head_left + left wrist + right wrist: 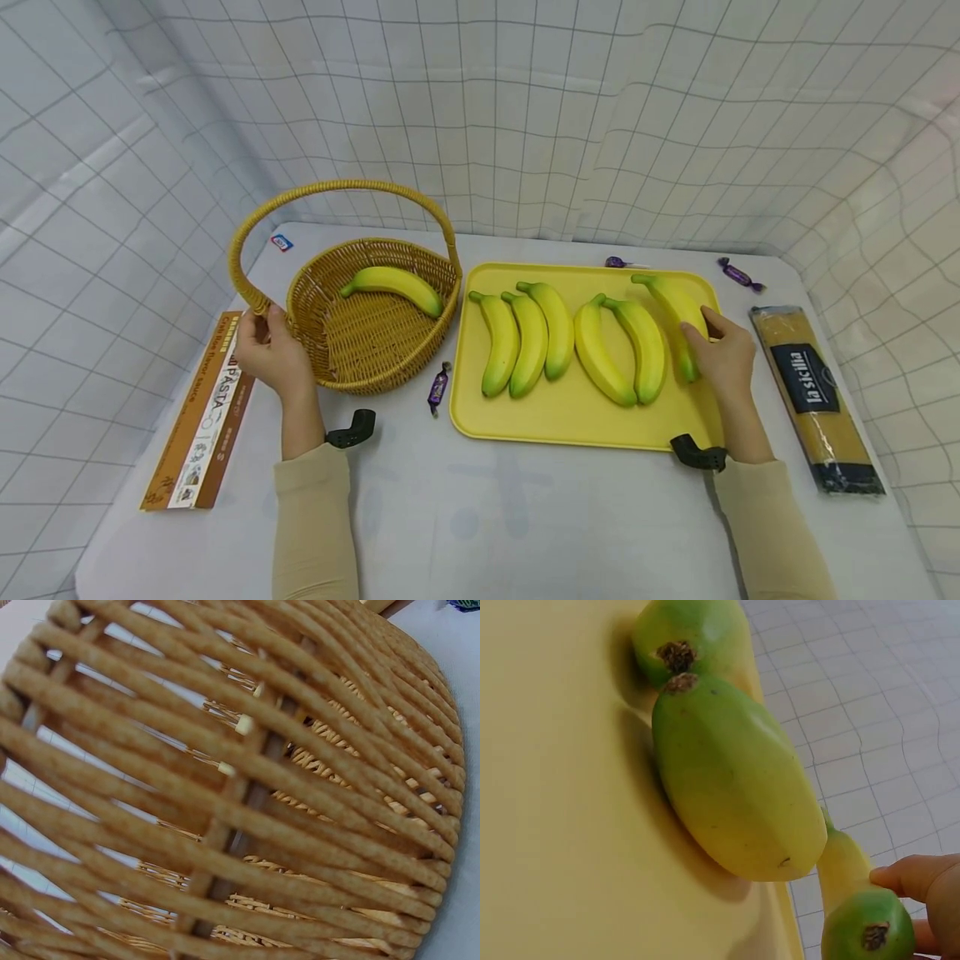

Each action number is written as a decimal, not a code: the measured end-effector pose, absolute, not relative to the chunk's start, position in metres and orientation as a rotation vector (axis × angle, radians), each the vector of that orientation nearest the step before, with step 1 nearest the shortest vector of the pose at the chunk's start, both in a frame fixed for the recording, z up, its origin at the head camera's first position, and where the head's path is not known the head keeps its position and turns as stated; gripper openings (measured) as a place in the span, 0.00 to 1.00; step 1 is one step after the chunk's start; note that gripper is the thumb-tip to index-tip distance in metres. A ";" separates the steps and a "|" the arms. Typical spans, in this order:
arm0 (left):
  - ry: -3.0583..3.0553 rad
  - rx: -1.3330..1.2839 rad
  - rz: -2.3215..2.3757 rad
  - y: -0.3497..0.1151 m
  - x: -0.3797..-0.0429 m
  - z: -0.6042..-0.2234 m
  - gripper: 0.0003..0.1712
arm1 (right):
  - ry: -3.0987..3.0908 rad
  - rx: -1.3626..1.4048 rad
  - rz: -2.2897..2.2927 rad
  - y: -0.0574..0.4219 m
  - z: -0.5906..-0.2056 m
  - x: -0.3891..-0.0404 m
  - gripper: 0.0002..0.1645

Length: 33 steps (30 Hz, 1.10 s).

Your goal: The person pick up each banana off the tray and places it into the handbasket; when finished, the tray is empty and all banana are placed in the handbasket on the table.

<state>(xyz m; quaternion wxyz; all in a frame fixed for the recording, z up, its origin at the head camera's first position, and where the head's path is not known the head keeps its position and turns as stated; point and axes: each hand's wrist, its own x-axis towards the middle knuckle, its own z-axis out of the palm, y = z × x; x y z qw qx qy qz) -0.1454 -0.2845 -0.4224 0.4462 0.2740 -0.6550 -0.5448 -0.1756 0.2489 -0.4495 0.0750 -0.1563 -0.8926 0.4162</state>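
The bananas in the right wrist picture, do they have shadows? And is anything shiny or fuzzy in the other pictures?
Right wrist: soft dark shadows beside the bananas on the yellow tray; head: shiny glare patches on the "la sicilia" packet; left wrist: the basket looks slightly fuzzy.

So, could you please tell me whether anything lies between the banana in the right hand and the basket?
Yes: five other bananas lie across the tray between the held banana and the basket, whose tray-facing rim also stands in the way.
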 end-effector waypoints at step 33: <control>-1.620 0.710 -1.336 -0.283 -0.146 -0.419 0.13 | -2.535 0.277 1.376 0.133 -0.384 -0.176 0.29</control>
